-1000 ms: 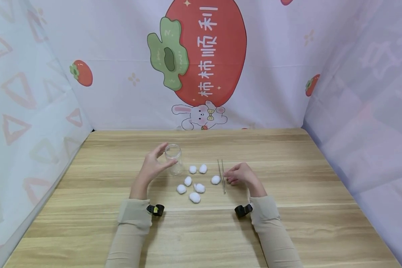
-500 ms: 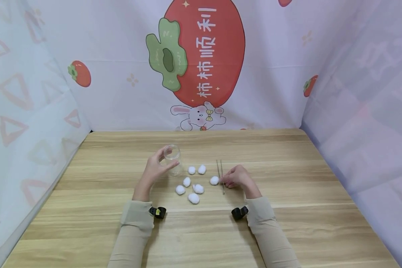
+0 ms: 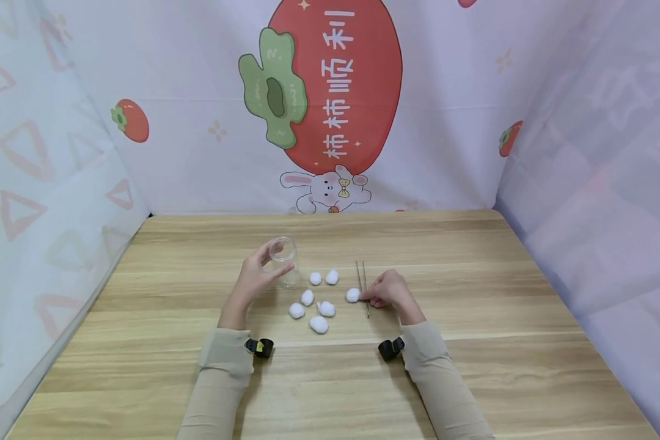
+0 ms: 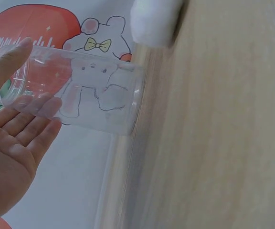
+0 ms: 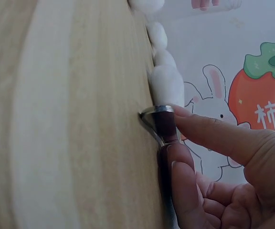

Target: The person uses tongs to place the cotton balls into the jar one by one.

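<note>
My left hand (image 3: pixel 255 275) holds a clear, lidless jar (image 3: pixel 287 278) that stands upright on the table, thumb on one side and fingers on the other. In the left wrist view, the jar (image 4: pixel 89 93) is see-through with nothing inside. My right hand (image 3: pixel 392 289) grips a pair of metal tweezers (image 3: pixel 358 275) lying on the table, their tips pointing away from me. Thumb and fingers pinch near the bent end of the tweezers (image 5: pixel 157 109) in the right wrist view. Just left of these fingers lies a white cotton ball (image 3: pixel 352 295).
Several more white cotton balls (image 3: pixel 319 324) lie loosely grouped between the jar and the tweezers. The wooden table (image 3: pixel 330 385) ends at a printed cloth backdrop (image 3: pixel 198 165), with cloth walls on both sides.
My right hand has moved slightly left, from beside the tweezers onto them, and its fingers now pinch them. My left hand stays at the jar. The cotton balls lie as before.
</note>
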A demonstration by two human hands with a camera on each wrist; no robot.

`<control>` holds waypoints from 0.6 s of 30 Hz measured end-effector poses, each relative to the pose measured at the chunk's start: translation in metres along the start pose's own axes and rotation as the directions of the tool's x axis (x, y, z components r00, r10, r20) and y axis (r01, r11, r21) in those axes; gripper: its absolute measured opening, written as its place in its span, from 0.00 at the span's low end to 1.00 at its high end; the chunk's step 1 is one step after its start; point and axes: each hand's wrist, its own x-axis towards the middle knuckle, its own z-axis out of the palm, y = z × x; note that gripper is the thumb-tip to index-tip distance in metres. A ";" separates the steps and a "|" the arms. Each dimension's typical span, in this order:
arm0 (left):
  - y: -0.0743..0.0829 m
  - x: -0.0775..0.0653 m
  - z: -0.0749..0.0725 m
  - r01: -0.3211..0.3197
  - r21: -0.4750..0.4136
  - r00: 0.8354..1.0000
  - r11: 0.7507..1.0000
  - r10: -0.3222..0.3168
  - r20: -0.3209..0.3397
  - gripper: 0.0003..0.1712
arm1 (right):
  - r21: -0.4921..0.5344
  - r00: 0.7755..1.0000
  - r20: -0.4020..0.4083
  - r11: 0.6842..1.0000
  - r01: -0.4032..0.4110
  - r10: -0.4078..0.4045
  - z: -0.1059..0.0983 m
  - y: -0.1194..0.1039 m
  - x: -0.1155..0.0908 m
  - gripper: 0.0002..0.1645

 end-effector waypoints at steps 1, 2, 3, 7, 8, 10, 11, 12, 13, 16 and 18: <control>0.000 0.000 0.000 0.002 -0.001 1.000 1.000 -0.002 0.000 0.40 | -0.004 1.000 -0.003 1.000 -0.001 0.001 0.000 0.000 0.000 0.10; 0.000 0.000 0.000 -0.003 -0.001 1.000 1.000 0.003 0.002 0.40 | -0.007 1.000 -0.004 1.000 0.000 0.000 0.000 0.000 0.000 0.10; -0.001 0.000 0.000 -0.006 -0.003 1.000 1.000 0.006 0.003 0.41 | -0.007 1.000 -0.005 1.000 -0.001 0.001 0.000 0.000 -0.001 0.10; -0.001 0.001 0.001 -0.014 -0.014 1.000 1.000 0.014 -0.003 0.41 | -0.011 1.000 -0.007 1.000 -0.007 0.007 0.000 -0.001 0.000 0.10; -0.002 0.001 0.001 -0.016 -0.013 1.000 1.000 0.016 -0.005 0.41 | -0.010 1.000 -0.007 1.000 -0.006 0.006 0.000 0.000 0.000 0.09; -0.002 0.001 0.002 -0.015 -0.013 1.000 1.000 0.015 -0.009 0.40 | -0.012 1.000 -0.005 1.000 -0.002 0.002 -0.001 0.001 0.001 0.10; -0.001 0.001 0.002 -0.017 -0.011 1.000 1.000 0.017 -0.010 0.40 | -0.009 1.000 -0.003 1.000 -0.003 0.003 -0.001 0.001 0.001 0.10; -0.001 0.001 0.002 -0.017 -0.010 1.000 1.000 0.016 -0.012 0.40 | -0.006 1.000 0.000 1.000 -0.004 0.004 -0.001 0.001 0.002 0.10; -0.001 0.000 0.002 -0.018 -0.009 1.000 1.000 0.018 -0.012 0.40 | -0.005 1.000 0.004 1.000 -0.003 0.003 -0.001 0.002 0.003 0.10; -0.002 0.000 0.002 -0.021 -0.010 1.000 1.000 0.021 -0.012 0.40 | 0.001 1.000 0.021 1.000 -0.004 0.004 -0.003 0.003 0.004 0.09; -0.002 0.000 0.002 -0.022 -0.011 1.000 1.000 0.022 -0.011 0.40 | 0.002 0.999 0.032 1.000 -0.008 0.008 -0.005 0.003 0.005 0.08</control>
